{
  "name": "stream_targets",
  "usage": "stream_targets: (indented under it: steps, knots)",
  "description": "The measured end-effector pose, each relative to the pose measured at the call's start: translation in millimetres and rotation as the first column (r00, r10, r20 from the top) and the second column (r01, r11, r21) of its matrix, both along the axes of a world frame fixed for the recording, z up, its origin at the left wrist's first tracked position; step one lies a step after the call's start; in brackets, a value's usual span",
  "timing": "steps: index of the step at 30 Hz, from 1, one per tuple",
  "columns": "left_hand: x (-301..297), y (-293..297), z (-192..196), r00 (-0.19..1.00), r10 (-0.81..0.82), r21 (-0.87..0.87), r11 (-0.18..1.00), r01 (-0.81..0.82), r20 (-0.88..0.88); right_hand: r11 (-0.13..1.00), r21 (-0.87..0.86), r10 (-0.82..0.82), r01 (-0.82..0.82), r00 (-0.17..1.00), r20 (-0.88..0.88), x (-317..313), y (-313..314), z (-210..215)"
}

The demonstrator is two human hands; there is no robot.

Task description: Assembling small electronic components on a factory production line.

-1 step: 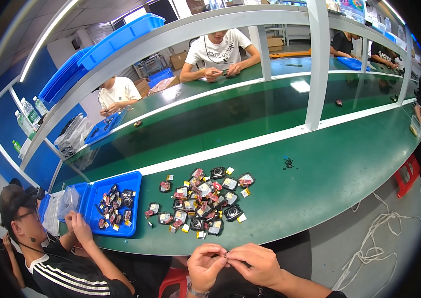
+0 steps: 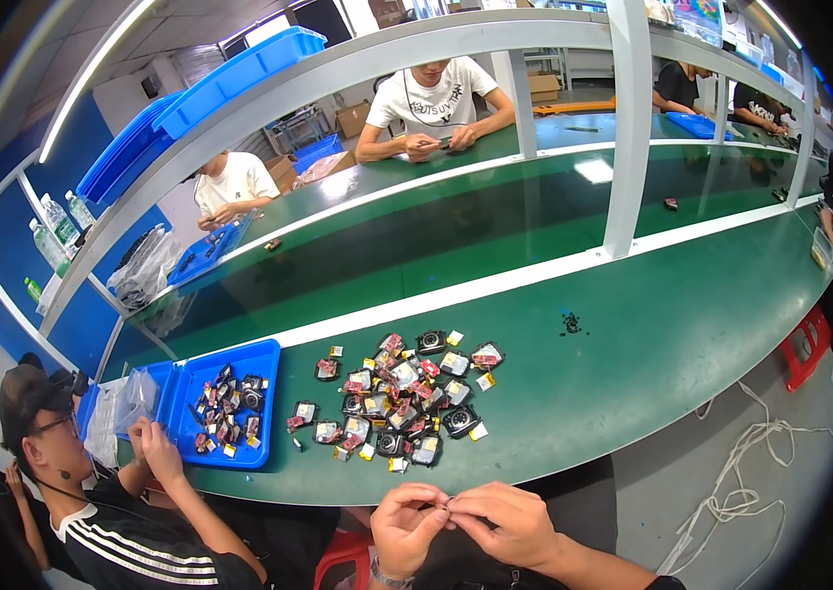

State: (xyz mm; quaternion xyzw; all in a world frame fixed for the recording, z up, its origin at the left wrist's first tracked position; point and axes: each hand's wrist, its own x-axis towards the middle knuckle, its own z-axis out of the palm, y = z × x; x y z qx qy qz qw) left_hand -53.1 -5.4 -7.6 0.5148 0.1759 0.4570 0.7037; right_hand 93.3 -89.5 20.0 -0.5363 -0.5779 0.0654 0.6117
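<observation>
Just off the near edge of the green table, my left hand (image 2: 405, 531) and my right hand (image 2: 507, 524) meet fingertip to fingertip. Both are closed in a pinch. A tiny dark thing seems to sit between the fingertips, too small to name. Beyond my hands, on the tabletop, lies a loose heap of small electronic assemblies (image 2: 402, 377). They have black housings, red circuit boards and silver or yellow-edged pieces. Neither hand touches the heap.
Left of the heap stands a blue tray (image 2: 267, 398) with similar assemblies. A co-worker (image 2: 121, 511) sits beside it, hands raised near plastic bags (image 2: 121, 408). Small black bits (image 2: 571, 323) lie to the right. A white post (image 2: 630, 138) rises behind; white cables (image 2: 731, 492) trail on the floor.
</observation>
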Motion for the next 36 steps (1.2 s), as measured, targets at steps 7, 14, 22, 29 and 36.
stream_targets:
  steps: [7,14,22,29,36]
  knots:
    - [-5,5,-8,0.997,-0.069,0.121,0.991,0.063,0.048,0.999,0.003,0.046,-0.046,0.997,-0.056,0,-2,0]
    - [3,1,-1,0.999,0.013,0.156,0.988,-0.019,0.039,0.997,-0.072,-0.047,0.031,0.971,-0.235,-3,-2,4]
    - [4,0,1,0.904,0.356,0.584,0.795,-0.160,-0.237,0.992,-0.077,-0.114,0.103,0.982,-0.153,-3,-1,1]
    - [10,-11,9,0.889,0.378,0.480,0.849,-0.221,-0.259,0.992,-0.008,-0.123,0.124,0.991,0.060,-5,1,-6]
    - [7,-10,4,0.956,0.219,0.155,0.969,-0.191,-0.196,0.996,0.037,-0.092,0.087,0.981,0.171,-3,1,-6]
